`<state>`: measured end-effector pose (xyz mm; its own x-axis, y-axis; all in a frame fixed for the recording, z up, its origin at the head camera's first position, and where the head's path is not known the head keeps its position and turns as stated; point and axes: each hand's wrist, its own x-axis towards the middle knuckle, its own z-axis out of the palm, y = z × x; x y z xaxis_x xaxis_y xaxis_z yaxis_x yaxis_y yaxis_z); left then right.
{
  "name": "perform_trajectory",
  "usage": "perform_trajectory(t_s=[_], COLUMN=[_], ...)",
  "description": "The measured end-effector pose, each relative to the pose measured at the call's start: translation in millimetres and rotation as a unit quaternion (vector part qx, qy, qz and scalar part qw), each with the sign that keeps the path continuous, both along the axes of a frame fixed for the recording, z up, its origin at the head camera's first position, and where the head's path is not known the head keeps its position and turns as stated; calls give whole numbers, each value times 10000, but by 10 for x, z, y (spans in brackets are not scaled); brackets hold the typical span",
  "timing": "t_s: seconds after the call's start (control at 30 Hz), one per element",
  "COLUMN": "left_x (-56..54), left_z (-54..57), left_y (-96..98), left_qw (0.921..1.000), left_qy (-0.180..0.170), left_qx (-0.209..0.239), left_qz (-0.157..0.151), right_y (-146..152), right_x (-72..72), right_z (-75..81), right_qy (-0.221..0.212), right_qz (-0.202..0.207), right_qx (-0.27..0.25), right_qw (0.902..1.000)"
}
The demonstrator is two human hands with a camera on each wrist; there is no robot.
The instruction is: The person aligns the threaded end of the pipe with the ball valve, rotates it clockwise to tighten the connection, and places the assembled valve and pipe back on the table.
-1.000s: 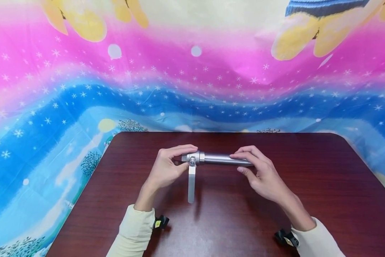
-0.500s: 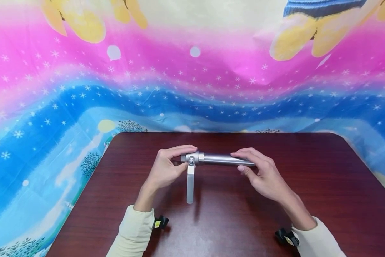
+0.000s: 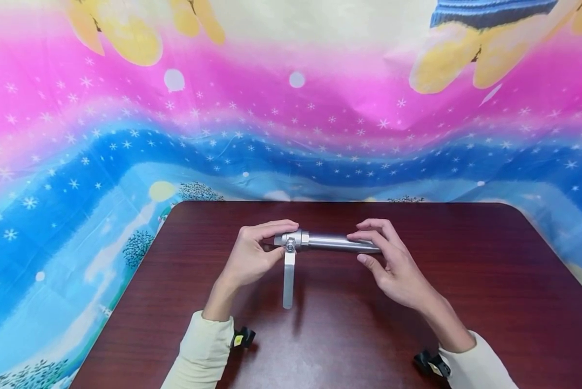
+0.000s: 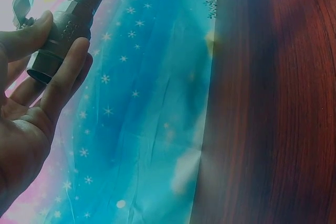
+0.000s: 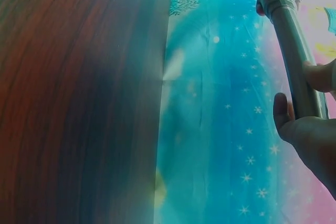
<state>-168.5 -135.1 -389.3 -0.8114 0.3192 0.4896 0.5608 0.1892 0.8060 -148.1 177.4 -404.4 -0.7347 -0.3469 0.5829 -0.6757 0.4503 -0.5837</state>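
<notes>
A metal ball valve (image 3: 292,237) with a long flat lever (image 3: 288,281) is held above the table by my left hand (image 3: 252,256), thumb on the near side and fingers over the top. From the valve's right end runs a straight steel pipe (image 3: 332,242). My right hand (image 3: 398,270) curves loosely round the pipe's far right end, hiding part of it, with the index finger along its top. In the left wrist view the valve's open threaded end (image 4: 44,65) sits between thumb and fingers. The right wrist view shows the pipe (image 5: 296,59) passing between thumb and fingers.
Beneath both hands is a dark red-brown wooden table (image 3: 330,335). Behind it hangs a pink and blue cloth (image 3: 291,124) printed with snowflakes. Small black devices (image 3: 244,337) are strapped at both wrists over pale sleeves (image 3: 198,346).
My right hand's fingers have shifted along and round the pipe, first lower, then lifted and more spread now. Left hand, valve and lever stay almost in place.
</notes>
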Motion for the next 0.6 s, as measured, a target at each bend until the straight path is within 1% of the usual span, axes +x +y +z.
perform_trajectory(t_s=[0.2, 0.47, 0.6], left_x=[0, 6, 4], left_z=[-8, -5, -5], left_y=[3, 7, 10], left_qw=[10000, 9999, 9999], left_qy=[-29, -86, -57], left_qx=[43, 95, 76], left_qz=[-37, -37, -41], right_y=[32, 47, 47], right_x=[-19, -19, -21], right_z=[6, 25, 18], right_qy=[69, 76, 83], right_qz=[139, 126, 123], right_qx=[28, 90, 108], right_qw=[9999, 9999, 9998])
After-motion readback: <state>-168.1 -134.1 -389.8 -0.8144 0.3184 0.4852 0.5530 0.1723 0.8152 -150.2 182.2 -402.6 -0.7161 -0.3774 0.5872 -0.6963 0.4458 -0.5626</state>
